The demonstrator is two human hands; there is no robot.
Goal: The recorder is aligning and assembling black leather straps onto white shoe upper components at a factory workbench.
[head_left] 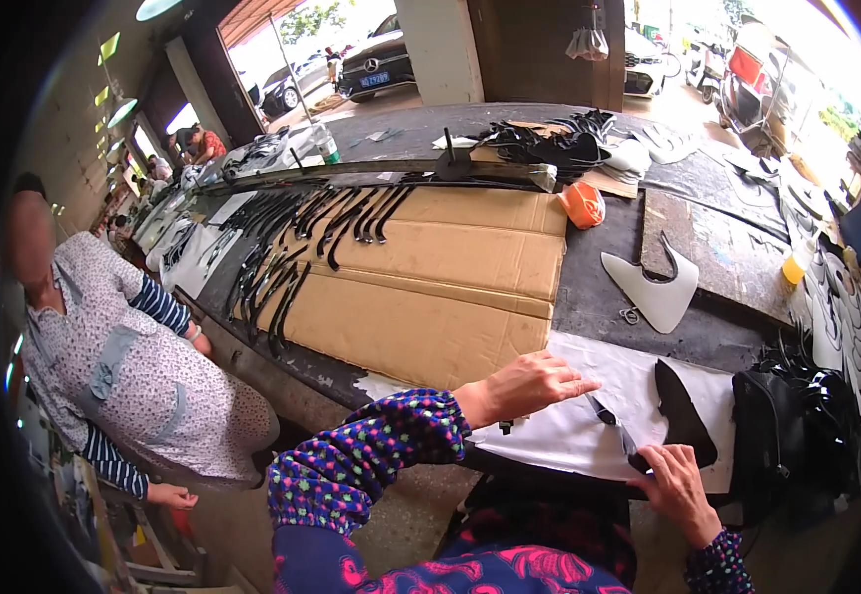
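My right hand [681, 487] pinches the near end of a narrow dark strip [626, 444] with a pale, shiny part. The strip slants across white sheeting [569, 358] at the table's front edge. At its far end is my left hand [524, 387], palm down, fingers drawn together and pointing right. What lies under those fingertips is hidden. Just beyond my right hand rests a black curved cut piece [683, 416], flat on the sheeting. A black bag [772, 431] stands to its right.
Curved black strips [351, 223] lie in rows on flattened cardboard [450, 317]. A pale cut piece [660, 287] lies beside small scissors [630, 316]. An orange bundle [583, 204] and a yellow-filled bottle [799, 261] are farther back. A person in a patterned apron [153, 356] stands at left.
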